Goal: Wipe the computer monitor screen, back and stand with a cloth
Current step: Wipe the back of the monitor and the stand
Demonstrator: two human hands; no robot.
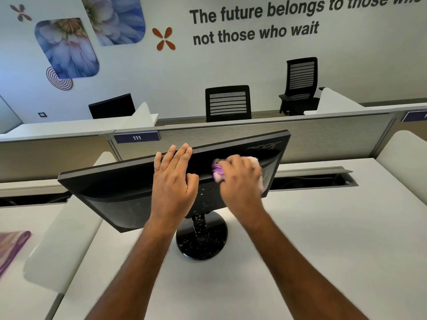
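white desk (323, 227) carried the monitor (111, 192), turned so its back faced the camera, tilted, screen side away and not visible. round stand base (202, 243) sat on the desk just under the panel, speckled with droplets or dust, so it looked not yet wiped. same specks on the lower back near the neck. left hand (174, 181) lay flat on the back, fingers straight and reaching over the top edge, thumb tucked alongside, steadying only, gripping nothing. right hand (240, 179) had fingers curled round a bunched pink-purple cloth (218, 173), pressing it on the upper right back under the logo. a second purple cloth (11, 245) lay at the desk's far left edge. judgement: mid-task, back panel in progress; lower back, neck and base left; screen status can't be told from here.
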